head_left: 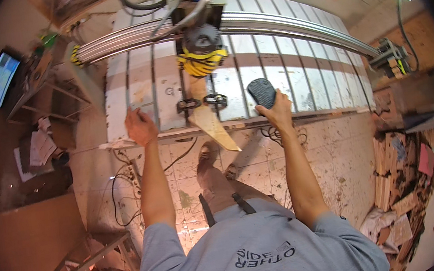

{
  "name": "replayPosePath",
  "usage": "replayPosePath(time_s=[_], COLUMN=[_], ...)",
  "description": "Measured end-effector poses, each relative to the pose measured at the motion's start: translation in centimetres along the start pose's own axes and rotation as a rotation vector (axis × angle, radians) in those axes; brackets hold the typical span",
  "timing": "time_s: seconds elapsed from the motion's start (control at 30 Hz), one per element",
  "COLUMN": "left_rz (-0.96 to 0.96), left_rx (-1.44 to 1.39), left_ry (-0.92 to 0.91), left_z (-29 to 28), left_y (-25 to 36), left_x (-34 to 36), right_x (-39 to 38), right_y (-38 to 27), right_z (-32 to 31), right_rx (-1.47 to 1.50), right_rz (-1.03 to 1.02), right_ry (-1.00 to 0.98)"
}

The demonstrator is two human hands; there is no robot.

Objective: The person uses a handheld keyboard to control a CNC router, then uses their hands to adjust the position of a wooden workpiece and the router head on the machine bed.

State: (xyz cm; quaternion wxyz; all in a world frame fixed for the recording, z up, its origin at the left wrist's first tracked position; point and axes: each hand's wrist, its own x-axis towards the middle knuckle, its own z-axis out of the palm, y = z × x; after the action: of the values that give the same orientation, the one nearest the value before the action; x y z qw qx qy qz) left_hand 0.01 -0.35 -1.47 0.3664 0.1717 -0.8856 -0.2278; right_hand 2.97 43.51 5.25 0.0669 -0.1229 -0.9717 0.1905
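Observation:
My right hand (279,110) grips a black handset (261,93) with a rounded end and a gridded face, held over the front part of a slotted white machine bed (303,84). At the bed's front left edge, my left hand (141,126) has its fingers loosely bent and apart, with nothing in them. Between the hands lies a pale, angled wooden board (214,130), its pointed end jutting past the front edge. Two black clamps, a left one (188,105) and a right one (215,101), sit at its sides. Above its far end hangs a router head (202,40) wrapped in yellow-and-black striped material (202,63).
A metal gantry beam (290,23) spans the bed. To the left are a lit monitor (2,79) and a metal-framed stand (49,96). Cables (118,202) lie on the stained tiled floor (335,175). Wood offcuts (394,168) are piled at the right.

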Motion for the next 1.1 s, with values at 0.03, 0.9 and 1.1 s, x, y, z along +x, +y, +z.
replayPosePath(time_s=[0.03,0.9,1.1], left_rz=[-0.019,-0.906,-0.801], left_rx=[0.0,-1.407,-1.257], left_ry=[-0.021,-1.159,-0.891], left_z=[-0.1,-20.3,-27.4], left_y=[0.1,13.2,13.0], left_x=[-0.2,-14.2,-17.8], right_x=[-0.2,-22.7,-27.6], right_y=[-0.2,-5.9,-10.0], right_z=[0.0,-13.5,-9.4], right_rx=[0.002,0.391,0.931], right_rz=[0.006,-0.622,-0.465], right_ry=[-0.001,-0.173,-0.317])
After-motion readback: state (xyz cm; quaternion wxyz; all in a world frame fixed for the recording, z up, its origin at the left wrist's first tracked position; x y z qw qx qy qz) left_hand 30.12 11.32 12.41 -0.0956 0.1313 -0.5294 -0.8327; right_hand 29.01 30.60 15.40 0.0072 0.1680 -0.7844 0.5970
